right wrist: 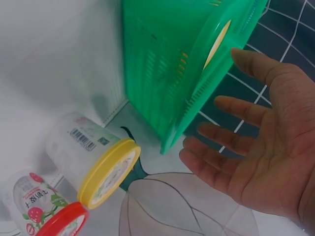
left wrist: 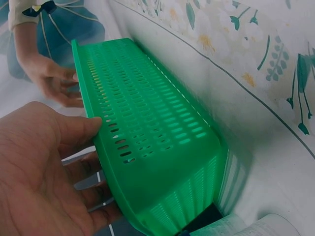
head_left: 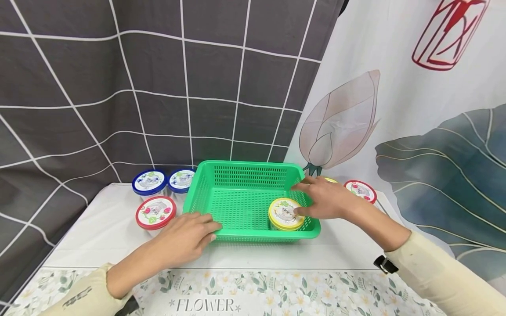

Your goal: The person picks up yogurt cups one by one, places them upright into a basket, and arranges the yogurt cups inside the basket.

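Note:
A green perforated basket (head_left: 253, 234) stands on the white table. My left hand (head_left: 186, 237) grips its front left rim, thumb outside and fingers over the edge in the left wrist view. Inside the basket, at the front right, sits a yellow-lidded tub (head_left: 285, 210). My right hand (head_left: 326, 197) hovers over the basket's right side, its fingers spread and relaxed. In the head view its thumb overlaps the yellow lid; whether they touch I cannot tell. The right wrist view shows nothing in the palm.
Two blue-lidded tubs (head_left: 149, 182) and a red-lidded tub (head_left: 156, 212) stand left of the basket. To its right are another yellow-lidded tub (right wrist: 96, 162), mostly behind my right hand in the head view, and a red-lidded tub (head_left: 360, 191). A grid-patterned curtain (head_left: 158, 118) hangs behind.

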Motion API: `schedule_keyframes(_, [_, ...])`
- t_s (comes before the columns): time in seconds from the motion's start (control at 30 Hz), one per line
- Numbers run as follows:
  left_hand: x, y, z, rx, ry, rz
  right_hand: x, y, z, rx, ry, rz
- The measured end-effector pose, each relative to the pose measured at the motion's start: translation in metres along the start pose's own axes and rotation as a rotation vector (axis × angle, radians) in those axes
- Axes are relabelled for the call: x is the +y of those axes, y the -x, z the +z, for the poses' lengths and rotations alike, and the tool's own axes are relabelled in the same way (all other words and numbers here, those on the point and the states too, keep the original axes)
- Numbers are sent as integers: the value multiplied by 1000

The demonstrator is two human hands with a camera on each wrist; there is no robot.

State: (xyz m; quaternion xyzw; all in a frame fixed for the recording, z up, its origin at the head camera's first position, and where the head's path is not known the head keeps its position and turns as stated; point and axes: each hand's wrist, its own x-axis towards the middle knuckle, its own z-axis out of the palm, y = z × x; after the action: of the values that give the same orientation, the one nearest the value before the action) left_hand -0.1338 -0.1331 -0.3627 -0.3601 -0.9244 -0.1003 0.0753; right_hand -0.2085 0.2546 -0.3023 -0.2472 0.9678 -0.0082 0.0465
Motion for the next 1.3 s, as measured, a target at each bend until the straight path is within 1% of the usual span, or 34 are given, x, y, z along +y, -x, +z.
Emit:
schedule_keyframes(0.37, [0, 0, 0, -9, 9, -11, 10, 3, 2, 33, 29, -14])
schedule_keyframes(0.7, [-2, 0, 2, 13, -5, 3, 21, 8, 2, 7, 32, 24])
schedule_keyframes(1.3, [-1, 0, 1, -7, 12, -7, 42, 14, 1, 6, 15, 83])
